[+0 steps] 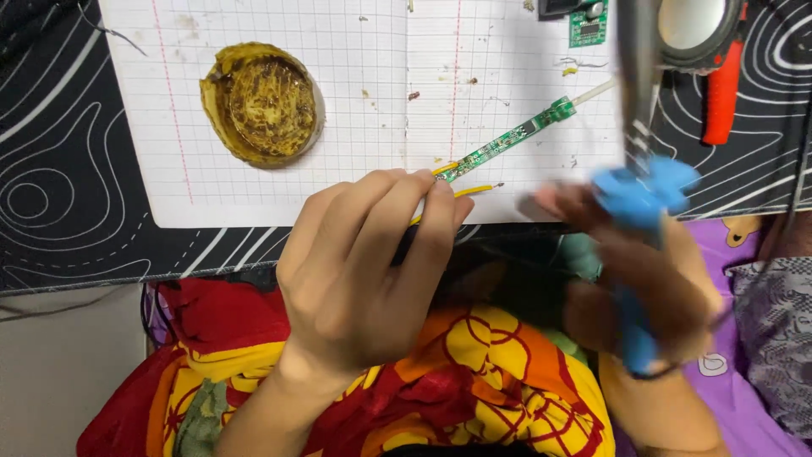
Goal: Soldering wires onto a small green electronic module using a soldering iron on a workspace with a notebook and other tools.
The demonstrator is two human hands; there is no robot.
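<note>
1. While the paper lies on the worktop, a round, crusty yellow-brown tin sits on its left part.
2. Right of the tin, the left hand pinches yellow wires closed between its fingertips at the paper's near edge.
3. From there a narrow green board runs slantwise up to the right across the paper.
4. Right of the board, the right hand, blurred, grips a blue-handled tool, likely a soldering iron.
5. Judging by this, wires are being joined to the board; the tip must meet the wire end steadily.
</note>
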